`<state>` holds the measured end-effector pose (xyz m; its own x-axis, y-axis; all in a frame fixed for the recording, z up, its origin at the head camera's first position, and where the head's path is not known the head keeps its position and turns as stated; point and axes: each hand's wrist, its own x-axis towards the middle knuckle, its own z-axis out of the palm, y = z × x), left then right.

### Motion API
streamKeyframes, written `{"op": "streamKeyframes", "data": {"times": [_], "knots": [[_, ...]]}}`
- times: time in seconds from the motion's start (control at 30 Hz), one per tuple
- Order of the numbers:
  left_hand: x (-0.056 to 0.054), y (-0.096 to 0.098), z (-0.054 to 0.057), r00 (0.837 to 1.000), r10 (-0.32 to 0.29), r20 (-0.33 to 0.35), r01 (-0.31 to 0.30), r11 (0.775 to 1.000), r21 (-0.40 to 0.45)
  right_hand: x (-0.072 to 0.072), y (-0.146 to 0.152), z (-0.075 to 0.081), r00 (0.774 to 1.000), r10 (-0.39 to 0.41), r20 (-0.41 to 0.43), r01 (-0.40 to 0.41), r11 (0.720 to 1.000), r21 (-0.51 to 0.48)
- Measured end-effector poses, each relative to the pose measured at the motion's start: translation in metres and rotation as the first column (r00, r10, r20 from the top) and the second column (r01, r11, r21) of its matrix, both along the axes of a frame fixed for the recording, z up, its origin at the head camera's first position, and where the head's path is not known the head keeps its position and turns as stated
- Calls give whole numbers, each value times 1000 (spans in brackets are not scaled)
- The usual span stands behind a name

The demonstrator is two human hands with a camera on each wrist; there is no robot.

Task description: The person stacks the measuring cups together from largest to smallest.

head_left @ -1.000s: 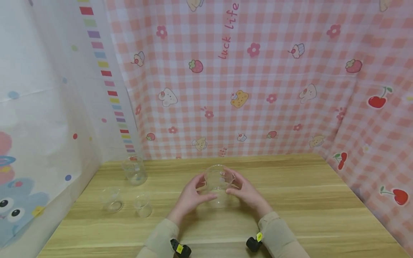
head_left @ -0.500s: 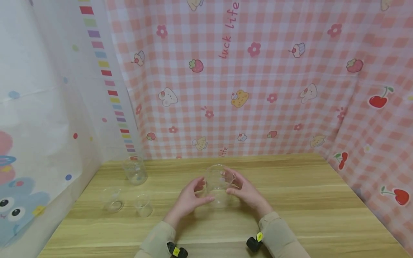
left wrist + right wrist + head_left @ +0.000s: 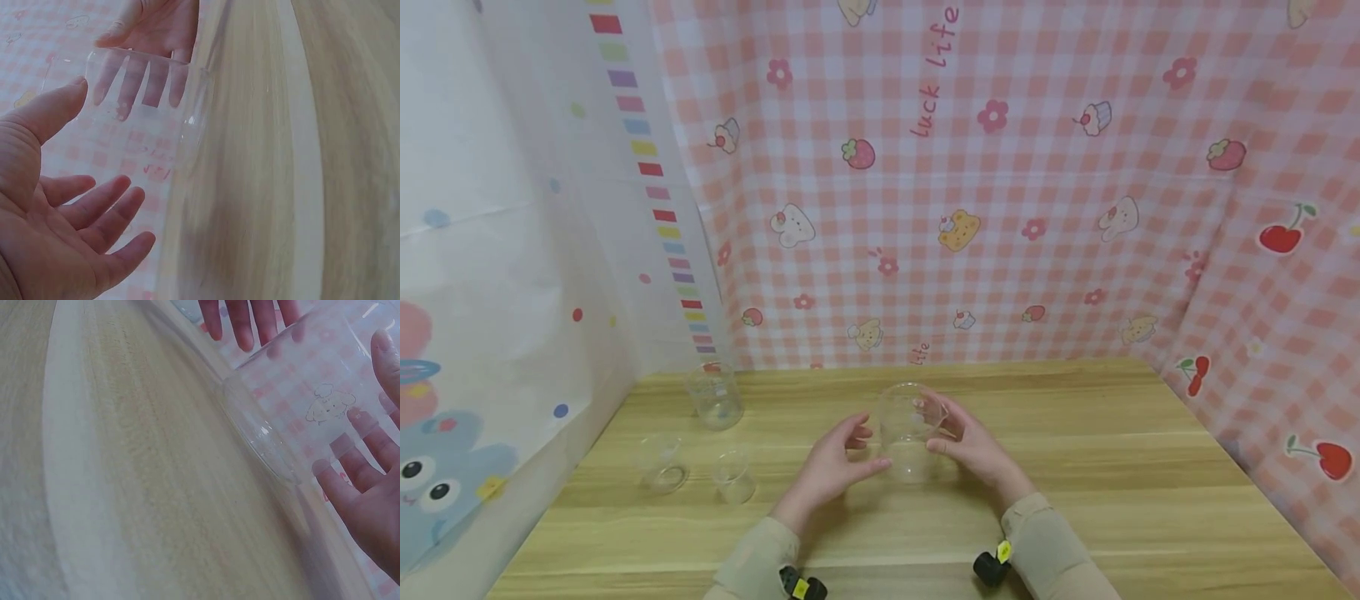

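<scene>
A large clear beaker (image 3: 908,446) stands upright at the middle of the wooden table, its spout on the right. My right hand (image 3: 972,448) holds its right side, thumb in front and fingers behind, seen through the clear wall in the left wrist view. On the other side, my left hand (image 3: 833,465) is spread with its palm toward the beaker. Its thumb is close to the wall, and its fingers (image 3: 115,215) are apart from it. In the right wrist view, the beaker (image 3: 294,419) is see-through and nothing shows inside it.
On the left part of the table (image 3: 1120,483) stand three more clear vessels: a large one (image 3: 717,408) at the back, a wide low one (image 3: 662,471) and a small one (image 3: 734,482). A pink checked cloth (image 3: 1037,267) hangs behind the table's back edge.
My left hand has drawn back to the left, its fingers moving off the beaker's wall. The right hand and the beaker have stayed in place.
</scene>
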<state>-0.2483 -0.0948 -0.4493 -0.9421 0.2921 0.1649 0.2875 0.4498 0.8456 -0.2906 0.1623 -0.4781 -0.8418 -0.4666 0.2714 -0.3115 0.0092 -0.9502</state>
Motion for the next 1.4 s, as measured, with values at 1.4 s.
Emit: {"op": "streamKeyframes", "data": {"times": [1.4], "knots": [[7, -50, 31, 882, 33, -469, -322, 769, -552, 1, 0, 1, 1000, -4, -2, 4, 1000, 2]]}}
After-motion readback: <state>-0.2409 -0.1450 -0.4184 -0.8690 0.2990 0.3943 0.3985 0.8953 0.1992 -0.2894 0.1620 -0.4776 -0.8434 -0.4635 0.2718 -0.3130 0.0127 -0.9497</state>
